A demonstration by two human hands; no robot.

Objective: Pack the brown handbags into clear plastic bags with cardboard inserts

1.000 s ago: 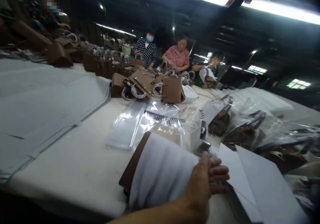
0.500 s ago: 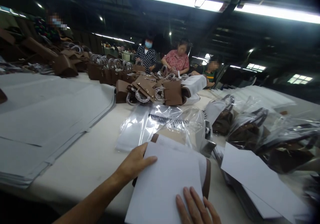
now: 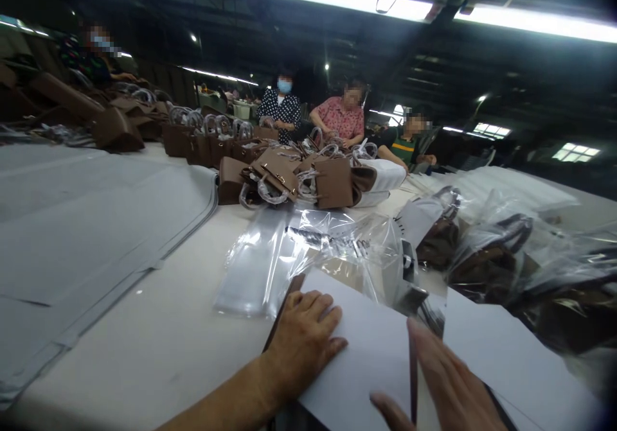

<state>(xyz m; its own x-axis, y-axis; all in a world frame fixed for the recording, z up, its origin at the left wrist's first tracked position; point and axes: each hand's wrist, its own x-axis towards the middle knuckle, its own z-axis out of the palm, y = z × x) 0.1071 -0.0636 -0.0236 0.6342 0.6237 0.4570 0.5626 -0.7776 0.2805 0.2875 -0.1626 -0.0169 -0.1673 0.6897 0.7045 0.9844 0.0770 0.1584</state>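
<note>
Head view, bench stock as seen. Item one: your left hand (image 3: pixel 306 338) lay palm down, fingers spread and holding nothing, pressing the near left part of a flat white paper sheet (image 3: pixel 366 347) that covered a dark brown leather bag (image 3: pixel 285 306); only the bag's edge showed at the sheet's left side. Item two: your right hand (image 3: pixel 446 386) was flat and open as well, gripping nothing, resting at the sheet's right edge. Item three: a second white paper sheet (image 3: pixel 506 360) lay just beside, to the right. Item four: clear plastic sleeves (image 3: pixel 270 251), lying flat just beyond the covered bag; you could not tell what the crumpled ones held. Item five: brown handbags sealed in clear plastic bags (image 3: pixel 491 257), heaped to the right. Item six: unbagged brown handbags with film-wrapped handles (image 3: pixel 308 177), clustered farther up the pale worktable (image 3: pixel 159 328). Item seven: large grey flat sheets (image 3: pixel 81 225), stacked at left. Other people (image 3: pixel 340 119) sat at the far end.
</note>
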